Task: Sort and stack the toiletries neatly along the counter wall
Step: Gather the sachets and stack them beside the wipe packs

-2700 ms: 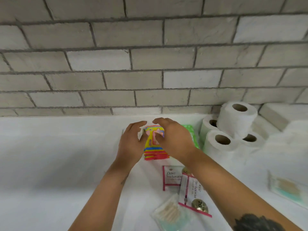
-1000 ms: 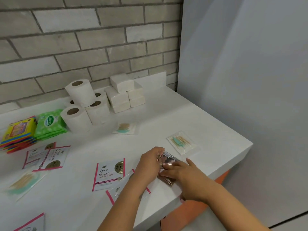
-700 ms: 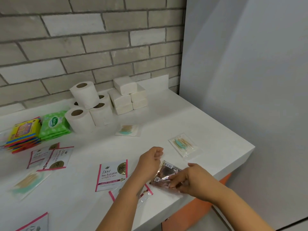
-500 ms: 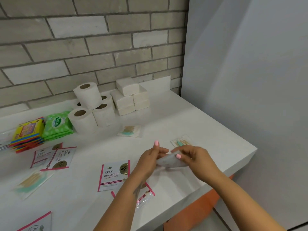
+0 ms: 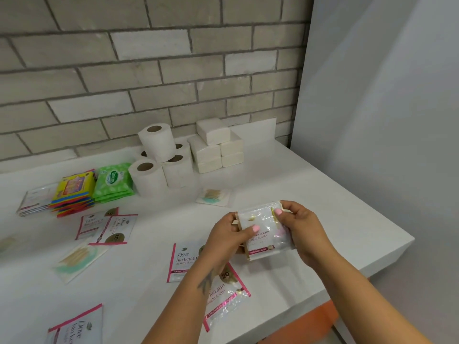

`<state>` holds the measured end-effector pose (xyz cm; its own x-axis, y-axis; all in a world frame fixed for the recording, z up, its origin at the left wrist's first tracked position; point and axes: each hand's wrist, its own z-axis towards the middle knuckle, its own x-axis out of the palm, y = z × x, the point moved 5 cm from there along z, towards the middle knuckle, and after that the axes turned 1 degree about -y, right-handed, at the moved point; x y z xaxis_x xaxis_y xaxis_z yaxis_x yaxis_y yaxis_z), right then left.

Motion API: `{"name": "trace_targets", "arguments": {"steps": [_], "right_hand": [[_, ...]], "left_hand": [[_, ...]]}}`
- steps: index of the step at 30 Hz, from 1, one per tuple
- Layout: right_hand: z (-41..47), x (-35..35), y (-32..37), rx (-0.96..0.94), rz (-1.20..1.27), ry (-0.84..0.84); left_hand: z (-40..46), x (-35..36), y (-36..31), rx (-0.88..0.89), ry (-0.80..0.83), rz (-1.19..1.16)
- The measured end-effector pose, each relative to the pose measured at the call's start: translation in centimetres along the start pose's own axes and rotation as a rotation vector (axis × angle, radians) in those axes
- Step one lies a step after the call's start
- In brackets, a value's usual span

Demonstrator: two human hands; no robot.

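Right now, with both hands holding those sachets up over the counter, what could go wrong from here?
1. The glossy sachets are only pinched between the left hand and right hand; one could slip and fall.
2. They are held near the counter's front edge, so a dropped one may go over.
3. The toilet roll perched on the other rolls could topple if bumped while stacking along the wall.

Setting: bathroom or washroom-type counter corner, domestic or staged. Evidence: smooth white countertop (image 5: 310, 194); grey-white painted brick wall (image 5: 149, 70); pyramid of white toilet-paper rolls (image 5: 161, 160); stacked white wrapped tissue packs (image 5: 216, 147); green wet-wipe packets (image 5: 113, 182).
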<state>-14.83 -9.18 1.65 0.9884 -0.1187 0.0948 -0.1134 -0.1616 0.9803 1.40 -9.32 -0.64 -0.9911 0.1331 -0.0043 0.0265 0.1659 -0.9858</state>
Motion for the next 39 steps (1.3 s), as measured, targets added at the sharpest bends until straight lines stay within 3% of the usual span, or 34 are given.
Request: {"name": "trace_targets", "arguments": {"steps": [7, 15, 19, 24, 30, 39], "right_hand": [[0.2, 6.0, -0.2, -0.128, -0.206, 0.098], [-0.4, 17.9, -0.1, -0.706, -0.674, 0.442], [-0.4, 25.2, -0.5, -1.075, -0.801, 0.435], [-1.0, 32.6, 0.2, -1.304, -0.731, 0.42], [-0.6, 41.9, 0.9, -1.427, -0.785, 0.487], [3.0, 54.8, 0.8, -1.416, -0.891, 0.588]], "left_hand": [[-0.8, -6.0, -0.2, 0.023, -0.145, 0.014], [-2.5, -18.1, -1.2, 0.025, -0.401, -0.122], [-3.6, -24.9, -1.7, 0.052, -0.479, -0.129], [-4.8, -31.8, -1.9, 0.02, -0.522, -0.13], [-5.6, -40.4, -2.9, -0.026, -0.688, -0.093], [-3.2, -52.9, -4.0, -0.073, -0.756, -0.03]]}}
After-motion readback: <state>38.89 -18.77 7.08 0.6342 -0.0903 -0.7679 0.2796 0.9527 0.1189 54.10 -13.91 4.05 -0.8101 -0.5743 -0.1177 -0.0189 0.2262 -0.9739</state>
